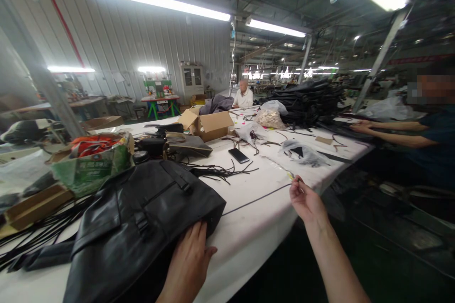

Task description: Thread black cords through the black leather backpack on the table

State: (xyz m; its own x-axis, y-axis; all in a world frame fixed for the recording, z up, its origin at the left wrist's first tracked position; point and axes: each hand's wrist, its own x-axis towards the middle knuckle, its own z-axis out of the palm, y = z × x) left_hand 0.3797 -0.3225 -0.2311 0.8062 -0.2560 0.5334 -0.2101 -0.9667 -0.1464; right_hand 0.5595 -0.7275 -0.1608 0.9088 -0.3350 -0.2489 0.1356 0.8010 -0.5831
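Observation:
A black bag (142,227) with buckled straps lies on the white table in front of me. My left hand (190,258) rests on its lower right edge, fingers stretched along the black material and thumb apart. From that edge a thin black cord (258,198) runs straight across the table to the right. My right hand (304,199) is closed in a pinch at the cord's far end, over the table's front edge. Just beyond its fingertips is a thin pale strip (279,164) with a yellow part.
A phone (239,155), an open cardboard box (216,125) and loose black cords (227,170) lie beyond the bag. At left stands a green bag (94,165) with orange contents. Clear plastic (302,154) lies to the right. A co-worker (433,118) handles black material at far right.

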